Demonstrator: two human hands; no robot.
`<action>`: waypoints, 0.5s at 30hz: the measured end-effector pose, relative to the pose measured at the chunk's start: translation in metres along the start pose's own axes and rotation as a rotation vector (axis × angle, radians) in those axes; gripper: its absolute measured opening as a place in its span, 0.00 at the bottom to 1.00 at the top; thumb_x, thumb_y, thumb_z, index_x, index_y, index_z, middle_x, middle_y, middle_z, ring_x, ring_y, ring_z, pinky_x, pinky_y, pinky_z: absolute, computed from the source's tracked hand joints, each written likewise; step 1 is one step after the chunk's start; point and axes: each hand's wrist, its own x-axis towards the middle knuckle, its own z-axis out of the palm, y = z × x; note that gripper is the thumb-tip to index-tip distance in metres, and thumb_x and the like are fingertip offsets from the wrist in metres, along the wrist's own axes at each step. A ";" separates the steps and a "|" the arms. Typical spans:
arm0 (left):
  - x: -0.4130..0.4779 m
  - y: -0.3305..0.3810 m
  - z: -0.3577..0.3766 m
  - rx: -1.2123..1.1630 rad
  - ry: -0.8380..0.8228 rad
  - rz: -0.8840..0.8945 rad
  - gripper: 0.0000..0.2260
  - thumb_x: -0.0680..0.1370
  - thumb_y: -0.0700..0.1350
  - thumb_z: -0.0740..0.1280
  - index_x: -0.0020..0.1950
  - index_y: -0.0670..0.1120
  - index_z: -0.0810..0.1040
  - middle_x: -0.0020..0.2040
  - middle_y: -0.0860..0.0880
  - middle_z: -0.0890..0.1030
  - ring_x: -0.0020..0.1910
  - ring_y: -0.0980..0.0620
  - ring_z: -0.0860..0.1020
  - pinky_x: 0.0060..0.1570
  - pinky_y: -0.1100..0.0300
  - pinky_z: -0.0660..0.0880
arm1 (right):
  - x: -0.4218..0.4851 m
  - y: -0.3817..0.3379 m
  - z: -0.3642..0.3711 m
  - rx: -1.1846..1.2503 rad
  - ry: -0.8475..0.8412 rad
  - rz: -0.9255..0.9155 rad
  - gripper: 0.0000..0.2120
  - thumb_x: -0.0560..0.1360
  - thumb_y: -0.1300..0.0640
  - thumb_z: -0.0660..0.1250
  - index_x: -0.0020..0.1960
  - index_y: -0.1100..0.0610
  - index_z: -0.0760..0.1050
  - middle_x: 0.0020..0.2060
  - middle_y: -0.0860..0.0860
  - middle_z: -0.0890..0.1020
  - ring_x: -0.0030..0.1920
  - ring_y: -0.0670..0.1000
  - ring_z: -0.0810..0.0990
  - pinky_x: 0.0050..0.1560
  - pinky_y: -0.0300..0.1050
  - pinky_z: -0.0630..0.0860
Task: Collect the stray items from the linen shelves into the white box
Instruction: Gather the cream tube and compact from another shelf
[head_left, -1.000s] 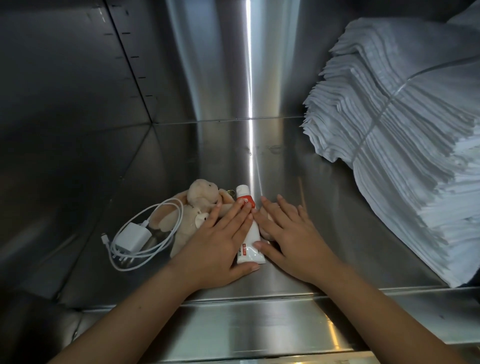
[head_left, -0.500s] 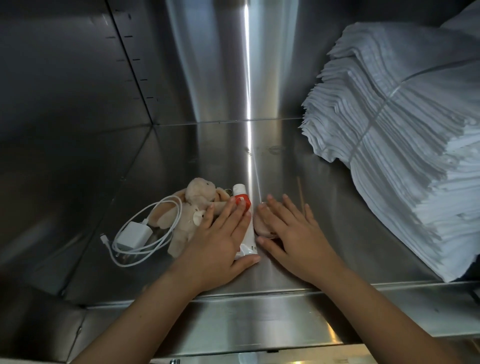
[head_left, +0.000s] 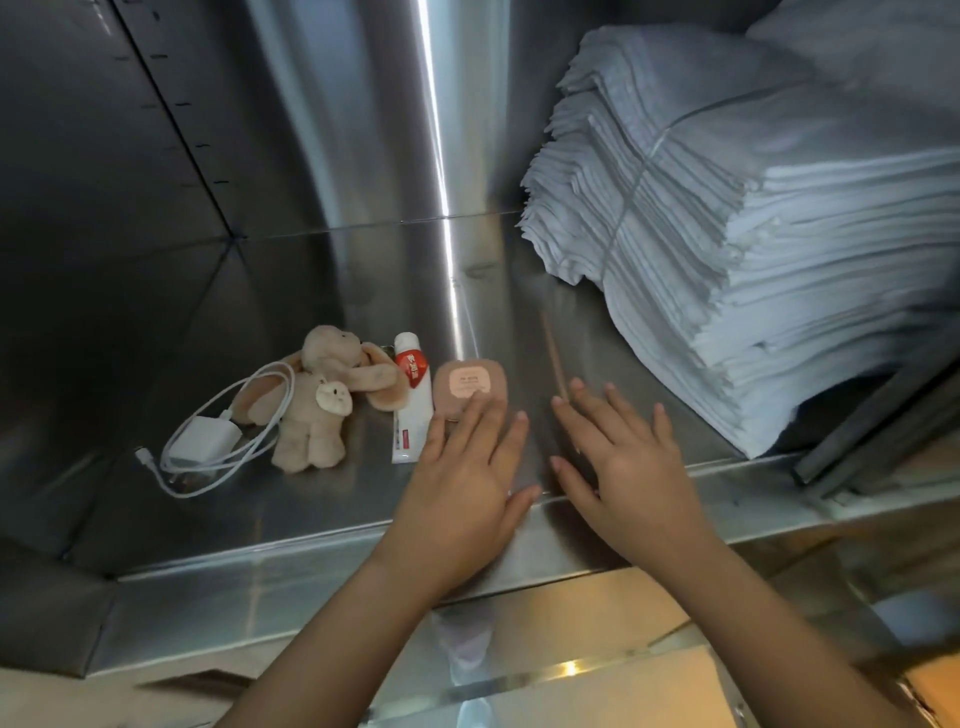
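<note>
Unboxed on shelf, near front edge: charger, plush toy, tube, compact | left hand, right hand spread flat

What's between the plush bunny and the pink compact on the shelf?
A white tube with a red label lies between the plush bunny and the pink compact; head view.
</note>
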 end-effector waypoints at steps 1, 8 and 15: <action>-0.001 0.007 -0.001 -0.006 -0.004 0.000 0.29 0.80 0.58 0.51 0.77 0.48 0.47 0.77 0.47 0.47 0.75 0.50 0.42 0.70 0.51 0.37 | -0.007 0.002 -0.003 -0.005 0.006 0.007 0.25 0.68 0.57 0.74 0.63 0.60 0.75 0.64 0.58 0.75 0.64 0.65 0.72 0.59 0.71 0.64; -0.004 0.054 -0.002 -0.066 0.017 0.067 0.26 0.79 0.52 0.59 0.74 0.44 0.59 0.75 0.42 0.58 0.75 0.44 0.52 0.71 0.44 0.47 | -0.052 0.016 -0.028 -0.052 0.012 0.097 0.24 0.70 0.56 0.72 0.65 0.59 0.73 0.65 0.57 0.73 0.66 0.63 0.69 0.62 0.69 0.62; -0.008 0.079 0.004 -0.096 0.117 0.252 0.23 0.70 0.46 0.74 0.62 0.38 0.76 0.63 0.37 0.75 0.64 0.37 0.72 0.57 0.35 0.66 | -0.098 0.012 -0.046 -0.168 0.042 0.257 0.26 0.68 0.55 0.75 0.63 0.60 0.74 0.64 0.58 0.75 0.63 0.63 0.73 0.57 0.70 0.67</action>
